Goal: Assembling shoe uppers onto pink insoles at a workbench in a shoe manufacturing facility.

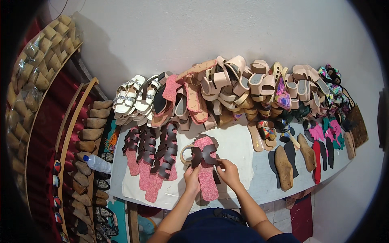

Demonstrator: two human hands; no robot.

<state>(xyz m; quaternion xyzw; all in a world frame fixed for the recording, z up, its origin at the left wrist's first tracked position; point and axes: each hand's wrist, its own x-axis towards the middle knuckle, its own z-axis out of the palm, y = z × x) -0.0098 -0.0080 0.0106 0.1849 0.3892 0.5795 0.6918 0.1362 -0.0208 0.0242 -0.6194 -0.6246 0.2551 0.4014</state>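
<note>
A sandal with a pink speckled sole [209,186] and a dark brown cut-out strap [204,156] lies in front of me, toe pointing away. My left hand [192,180] closes on the left edge of the sandal at the strap. On the opposite side, the fingers of my right hand [228,173] pinch the strap's right edge. Beside the sandal's front left is a tan ring like a roll of tape [183,155], partly covered by the strap. A dark piece under and right of the sandal is mostly hidden by my right hand.
Several pink sandals with brown straps [152,188] lie left on a white sheet [239,182]. Piled footwear [237,89] lines the table's back. Wooden shoe lasts [283,168] and dark soles lie right. A water bottle [98,164] and a rack of lasts [90,134] stand left.
</note>
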